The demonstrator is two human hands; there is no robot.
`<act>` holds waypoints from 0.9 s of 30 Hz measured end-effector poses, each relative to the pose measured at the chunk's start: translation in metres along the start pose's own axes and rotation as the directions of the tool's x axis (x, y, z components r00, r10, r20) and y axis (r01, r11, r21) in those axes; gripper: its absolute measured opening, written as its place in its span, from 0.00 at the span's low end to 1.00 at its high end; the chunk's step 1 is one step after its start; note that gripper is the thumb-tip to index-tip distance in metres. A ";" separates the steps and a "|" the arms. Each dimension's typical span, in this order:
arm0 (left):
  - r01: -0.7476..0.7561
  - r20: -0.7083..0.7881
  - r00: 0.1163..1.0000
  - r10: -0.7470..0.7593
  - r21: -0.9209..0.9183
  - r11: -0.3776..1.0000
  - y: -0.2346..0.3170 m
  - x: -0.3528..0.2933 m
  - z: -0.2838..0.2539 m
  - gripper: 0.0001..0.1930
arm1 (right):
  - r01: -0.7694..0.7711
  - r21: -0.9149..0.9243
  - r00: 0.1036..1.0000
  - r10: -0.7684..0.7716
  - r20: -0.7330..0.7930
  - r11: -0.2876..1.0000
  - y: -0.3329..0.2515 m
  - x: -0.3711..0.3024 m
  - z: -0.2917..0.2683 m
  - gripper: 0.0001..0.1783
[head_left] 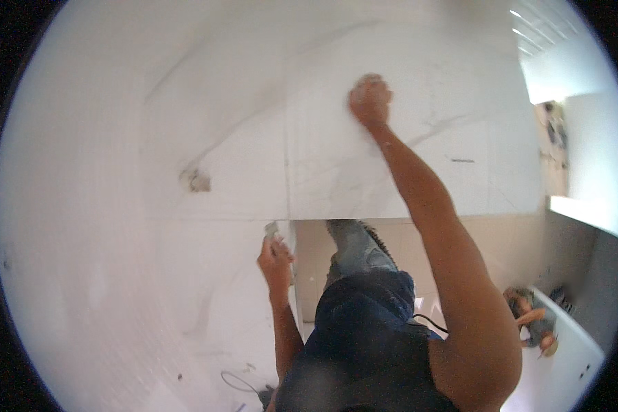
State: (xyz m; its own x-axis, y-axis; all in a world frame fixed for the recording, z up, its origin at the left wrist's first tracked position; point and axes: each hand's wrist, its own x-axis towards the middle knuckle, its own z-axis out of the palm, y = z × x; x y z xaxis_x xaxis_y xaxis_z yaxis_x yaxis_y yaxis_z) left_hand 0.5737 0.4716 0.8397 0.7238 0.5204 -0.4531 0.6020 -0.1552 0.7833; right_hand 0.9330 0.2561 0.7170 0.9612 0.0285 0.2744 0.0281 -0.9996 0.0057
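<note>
A broad white surface (240,75) with grey marble-like veins and straight joint lines spreads in front of me and down my left side. My right arm is stretched far out, and my right hand (371,101) is closed against this surface. What lies under its fingers, if anything, is hidden and blurred. Close to the inner corner of the white surface, my left hand (276,259) is bent round a small pale grey object (271,229) that sticks up past the fingers. Its kind cannot be made out.
A whitish lump (198,181) sits on the surface left of centre. A short dark mark (463,161) lies right of my right forearm. Tan flooring (405,248) shows beyond the surface's edge. At the lower right another person (532,319) is beside a white panel (573,336). A thin cable (237,378) lies lower left.
</note>
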 end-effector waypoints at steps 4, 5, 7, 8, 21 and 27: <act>-0.011 0.028 0.999 0.019 -0.257 0.966 -0.007 -0.015 -0.020 0.12 | 0.002 0.459 0.999 -0.019 0.033 0.888 -0.012 -0.005 -0.028 0.20; -0.040 0.031 0.998 0.054 -0.329 0.943 -0.008 -0.018 -0.024 0.12 | 0.008 0.508 0.998 -0.040 0.053 0.861 -0.015 -0.005 -0.036 0.17; -0.039 0.115 0.988 0.101 -0.452 0.891 0.012 -0.019 0.000 0.13 | -0.026 0.625 0.998 -0.021 0.066 0.780 0.039 0.011 0.000 0.14; -0.014 0.156 0.982 0.104 -0.493 0.870 0.025 -0.022 0.006 0.15 | -0.032 0.683 0.998 -0.019 0.067 0.730 0.062 0.017 0.006 0.13; 0.090 0.534 0.830 0.162 -0.415 0.905 0.110 -0.064 0.094 0.19 | -0.505 0.772 0.581 -0.510 0.635 0.386 0.062 -0.256 -0.256 0.26; -0.118 0.610 0.702 0.369 -0.412 0.904 0.100 -0.032 0.216 0.22 | -0.467 0.736 0.876 0.140 0.463 0.490 0.174 -0.270 -0.211 0.19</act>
State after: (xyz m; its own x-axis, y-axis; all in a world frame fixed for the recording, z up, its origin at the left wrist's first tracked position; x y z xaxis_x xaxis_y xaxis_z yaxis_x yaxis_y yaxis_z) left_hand 0.6841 0.2582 0.8404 0.9355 -0.2041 -0.2884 0.3201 0.1440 0.9364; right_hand 0.6203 0.0736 0.8465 0.9724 -0.1136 -0.2038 -0.2332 -0.5013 -0.8332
